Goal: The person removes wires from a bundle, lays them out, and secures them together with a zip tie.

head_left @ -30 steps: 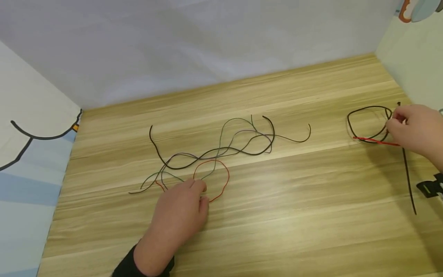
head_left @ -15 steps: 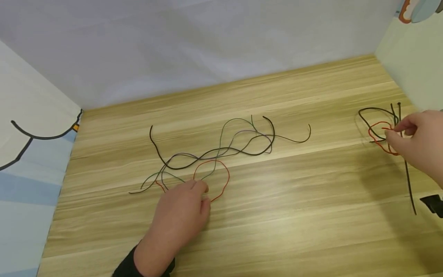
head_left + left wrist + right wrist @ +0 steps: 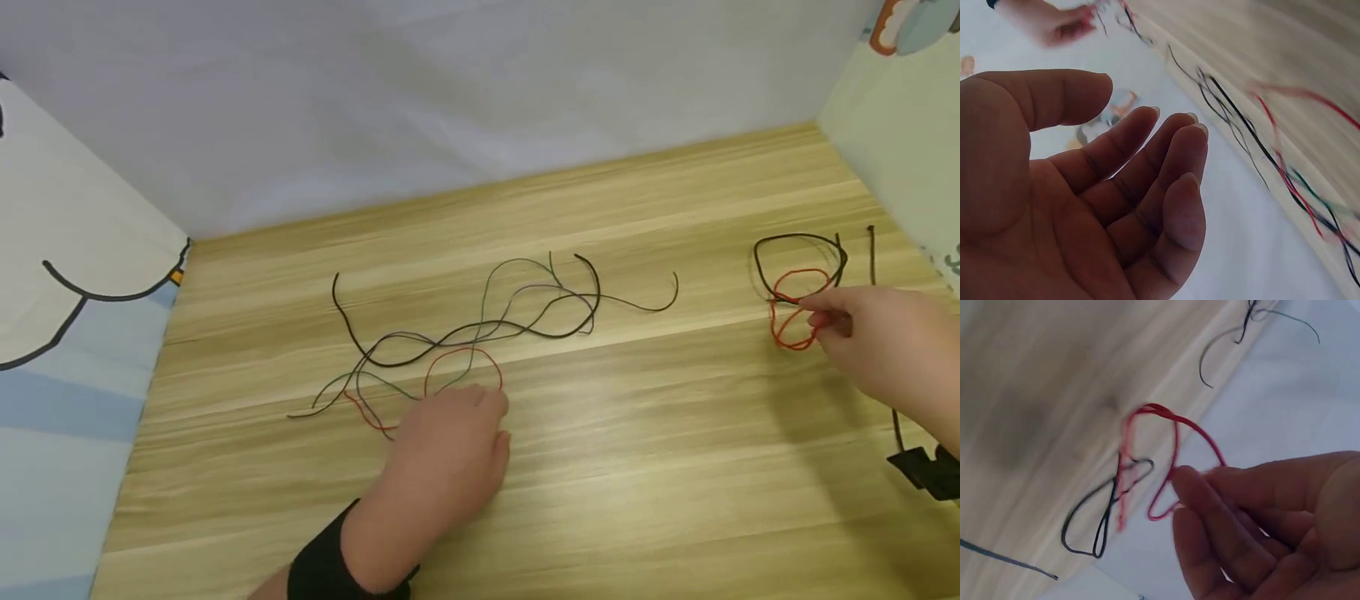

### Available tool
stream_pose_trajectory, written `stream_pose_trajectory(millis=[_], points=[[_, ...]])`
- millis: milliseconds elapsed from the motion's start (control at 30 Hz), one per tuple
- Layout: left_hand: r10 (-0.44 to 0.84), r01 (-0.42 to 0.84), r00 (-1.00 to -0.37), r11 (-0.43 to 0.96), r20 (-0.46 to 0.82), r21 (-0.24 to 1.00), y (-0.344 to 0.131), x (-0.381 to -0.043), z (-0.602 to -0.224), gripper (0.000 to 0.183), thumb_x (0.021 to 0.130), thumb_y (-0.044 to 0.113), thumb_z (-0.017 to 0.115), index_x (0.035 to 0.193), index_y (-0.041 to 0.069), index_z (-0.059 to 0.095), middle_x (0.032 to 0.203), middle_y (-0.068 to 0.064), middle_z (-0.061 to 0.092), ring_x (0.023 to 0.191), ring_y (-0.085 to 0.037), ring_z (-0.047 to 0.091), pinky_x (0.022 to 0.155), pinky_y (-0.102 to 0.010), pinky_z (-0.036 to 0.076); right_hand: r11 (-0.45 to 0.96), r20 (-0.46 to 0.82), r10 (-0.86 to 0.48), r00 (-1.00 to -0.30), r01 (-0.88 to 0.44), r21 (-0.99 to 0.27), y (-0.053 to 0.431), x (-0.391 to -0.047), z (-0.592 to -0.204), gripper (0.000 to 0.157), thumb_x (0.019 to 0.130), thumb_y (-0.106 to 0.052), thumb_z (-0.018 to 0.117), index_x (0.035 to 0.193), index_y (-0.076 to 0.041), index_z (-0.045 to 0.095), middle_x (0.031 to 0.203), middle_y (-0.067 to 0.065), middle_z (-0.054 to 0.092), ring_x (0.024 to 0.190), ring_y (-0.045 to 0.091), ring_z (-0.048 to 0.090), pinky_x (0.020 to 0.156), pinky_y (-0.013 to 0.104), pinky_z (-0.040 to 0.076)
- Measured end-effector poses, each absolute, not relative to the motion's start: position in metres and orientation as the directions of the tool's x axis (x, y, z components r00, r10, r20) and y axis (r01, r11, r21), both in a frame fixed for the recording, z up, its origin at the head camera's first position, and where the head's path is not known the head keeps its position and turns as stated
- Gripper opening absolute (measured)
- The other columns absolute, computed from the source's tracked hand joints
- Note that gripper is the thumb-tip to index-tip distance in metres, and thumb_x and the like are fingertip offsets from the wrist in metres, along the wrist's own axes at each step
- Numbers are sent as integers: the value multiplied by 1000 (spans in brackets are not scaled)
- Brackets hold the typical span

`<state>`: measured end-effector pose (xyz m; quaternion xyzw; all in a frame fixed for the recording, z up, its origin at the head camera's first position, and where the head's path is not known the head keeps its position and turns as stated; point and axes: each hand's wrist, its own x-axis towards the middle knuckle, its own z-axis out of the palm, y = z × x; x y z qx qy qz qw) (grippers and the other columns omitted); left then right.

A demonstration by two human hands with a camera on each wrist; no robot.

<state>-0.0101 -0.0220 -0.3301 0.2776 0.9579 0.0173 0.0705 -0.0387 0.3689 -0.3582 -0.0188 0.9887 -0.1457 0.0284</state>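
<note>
At the right of the head view, my right hand (image 3: 877, 346) pinches a looped red wire (image 3: 1200, 428) between thumb and fingertips, raised over the table. A coil of black wire (image 3: 798, 236) lies just behind the red loops. Beside that hand runs a straight black wire (image 3: 872, 258), partly covered by it. My left hand (image 3: 450, 450), fingers loosely bent and holding nothing, hovers near a tangle of wires. In that tangle are a thick black wire (image 3: 551, 336), a thin green wire (image 3: 517, 259) and another red wire (image 3: 462, 348), partly hidden behind the hand.
The wooden tabletop (image 3: 637, 467) carries all the wires. A pale cloth wall (image 3: 450, 100) rises along its back edge, with printed side panels at left (image 3: 82, 433) and right (image 3: 900, 142).
My right hand has moved left and nearer the front with the red wire, and the black coil now sits apart from its fingers. My left hand has shifted right from the tangle.
</note>
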Motion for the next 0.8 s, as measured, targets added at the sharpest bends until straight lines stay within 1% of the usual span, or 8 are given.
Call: stream_pose_trajectory(millis=[133, 267, 367, 500, 567, 667, 733, 800], points=[[633, 641, -739, 766, -231, 49, 21, -7, -329, 18, 89, 31, 59, 96, 14, 60, 78, 2, 58, 69, -18, 58, 55, -35, 49, 954, -33, -81, -996, -68, -292, 363, -41, -361, 29, 82, 0, 63, 110, 9, 65, 87, 26, 69, 63, 31, 59, 47, 38, 40], [683, 690, -663, 716, -306, 102, 71, -11, -335, 22, 92, 34, 56, 107, 19, 59, 86, 5, 57, 72, -13, 57, 54, -30, 50, 952, -13, -123, -992, -114, -283, 350, -39, -364, 28, 84, -1, 62, 110, 7, 64, 91, 24, 66, 74, 33, 58, 56, 44, 44], [685, 655, -667, 727, -293, 209, 105, -26, -344, 34, 93, 36, 53, 122, 19, 55, 103, 6, 58, 83, -10, 59, 60, -27, 53, 944, 29, -153, -988, -155, -292, 342, -35, -367, 28, 84, -2, 61, 110, 5, 64, 93, 21, 61, 74, 30, 57, 56, 45, 47], [659, 528, -713, 730, -240, 435, 140, -51, -361, 44, 94, 31, 52, 136, 18, 46, 125, 6, 51, 100, -4, 54, 79, -21, 51, 914, 107, -237, -966, -259, -313, 333, -29, -375, 31, 80, -1, 65, 110, 5, 59, 90, 19, 63, 71, 29, 61, 55, 46, 51], [636, 433, -738, 702, -224, 566, 151, -59, -368, 42, 94, 27, 54, 134, 19, 43, 122, 9, 53, 95, -1, 54, 79, -18, 49, 888, 171, -294, -941, -335, -315, 329, -27, -381, 31, 77, 0, 68, 104, 5, 55, 80, 15, 62, 60, 23, 56, 48, 40, 47], [610, 339, -769, 643, -191, 687, 161, -64, -375, 38, 91, 22, 59, 125, 20, 42, 106, 13, 58, 81, 3, 55, 68, -13, 47, 850, 261, -349, -900, -421, -316, 325, -27, -388, 32, 71, 2, 69, 93, 1, 46, 66, 7, 54, 51, 14, 43, 44, 30, 37], [613, 351, -773, 629, -165, 693, 165, -66, -378, 34, 89, 18, 61, 117, 20, 43, 94, 13, 59, 71, 2, 55, 60, -12, 44, 831, 306, -375, -875, -464, -306, 323, -27, -390, 35, 68, 2, 72, 86, -2, 42, 62, 4, 48, 50, 12, 36, 44, 28, 33], [649, 457, -747, 658, -143, 598, 166, -66, -378, 25, 89, 16, 60, 110, 18, 46, 87, 12, 57, 69, -1, 53, 58, -13, 44, 828, 312, -374, -873, -466, -311, 323, -28, -390, 36, 67, 0, 74, 82, -5, 42, 62, 2, 46, 52, 12, 36, 45, 28, 33]])
